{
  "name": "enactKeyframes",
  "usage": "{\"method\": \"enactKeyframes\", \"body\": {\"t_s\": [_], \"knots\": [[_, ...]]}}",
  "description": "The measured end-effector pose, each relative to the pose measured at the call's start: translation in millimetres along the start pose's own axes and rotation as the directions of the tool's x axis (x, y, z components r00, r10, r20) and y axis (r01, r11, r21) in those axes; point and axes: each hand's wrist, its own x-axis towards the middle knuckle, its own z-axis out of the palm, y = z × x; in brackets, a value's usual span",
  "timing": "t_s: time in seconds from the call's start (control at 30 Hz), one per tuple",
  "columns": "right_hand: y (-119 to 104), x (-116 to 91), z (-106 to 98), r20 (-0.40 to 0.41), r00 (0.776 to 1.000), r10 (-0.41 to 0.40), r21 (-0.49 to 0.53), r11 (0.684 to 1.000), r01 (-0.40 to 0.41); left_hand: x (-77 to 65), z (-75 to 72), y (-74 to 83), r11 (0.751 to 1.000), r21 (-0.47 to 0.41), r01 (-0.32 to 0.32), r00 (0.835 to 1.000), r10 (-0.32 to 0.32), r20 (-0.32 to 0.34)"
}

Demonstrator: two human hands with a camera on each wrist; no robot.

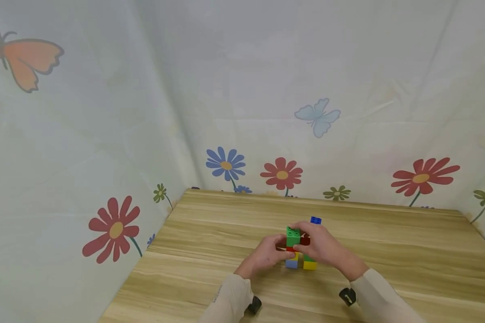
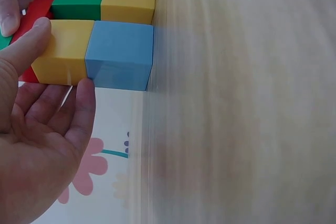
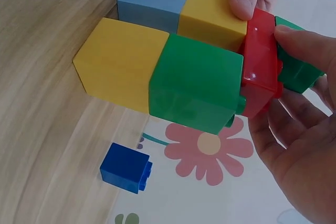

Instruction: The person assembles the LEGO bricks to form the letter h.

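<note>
Two short columns of toy building blocks stand side by side on the wooden table. The left column has a light blue block (image 2: 119, 53) under a yellow block (image 2: 71, 45); the right one has another yellow block (image 3: 123, 64) under a green block (image 3: 197, 80). A long red block (image 3: 260, 51) lies across the top, and some studs of that green block show beside it. Above the red block's left end sits an upper green block (image 1: 293, 239). My left hand (image 1: 266, 255) grips the left column at its yellow block. My right hand (image 1: 323, 244) pinches the upper green block, thumb beside the red block.
A small dark blue block (image 1: 316, 220) stands apart behind the columns on the wooden table (image 1: 210, 233). White cloth walls (image 1: 246, 89) with printed flowers and butterflies rise behind and to the left. Black pieces (image 1: 347, 296) hang near both sleeves.
</note>
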Motion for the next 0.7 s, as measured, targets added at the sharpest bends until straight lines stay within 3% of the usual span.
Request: {"method": "enactKeyframes", "body": {"t_s": [0.47, 0.7], "knots": [[6.0, -4.1, 6.4, -0.035, 0.998, -0.044, -0.024, 0.999, 0.043, -0.2, 0.2, -1.5, 1.000, 0.024, -0.006, 1.000, 0.006, -0.002], [11.5, -6.9, 2.5, -0.022, 1.000, -0.004, 0.022, 1.000, 0.004, -1.6, 0.2, 0.1, 1.000, 0.017, 0.001, 1.000, -0.001, -0.005]]}}
